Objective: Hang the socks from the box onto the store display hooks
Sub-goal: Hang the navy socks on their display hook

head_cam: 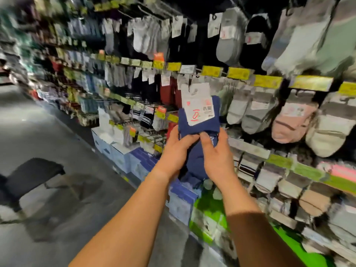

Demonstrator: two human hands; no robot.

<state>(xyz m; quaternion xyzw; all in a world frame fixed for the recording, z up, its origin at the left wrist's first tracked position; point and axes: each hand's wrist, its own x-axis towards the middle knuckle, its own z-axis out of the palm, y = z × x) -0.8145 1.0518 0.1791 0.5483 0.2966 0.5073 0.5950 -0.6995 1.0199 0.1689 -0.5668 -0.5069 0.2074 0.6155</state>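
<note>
While gripped, socks [198, 124] upright, tag topmost.

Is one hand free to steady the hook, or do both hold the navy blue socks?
No; left hand and right hand both grip the navy blue socks.

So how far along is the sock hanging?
Done: the display hooks already carry many pairs, though who hung them isn't clear. In hand: left hand and right hand hold navy socks up at the rack, not yet hooked. Left: the box is out of view.
</note>
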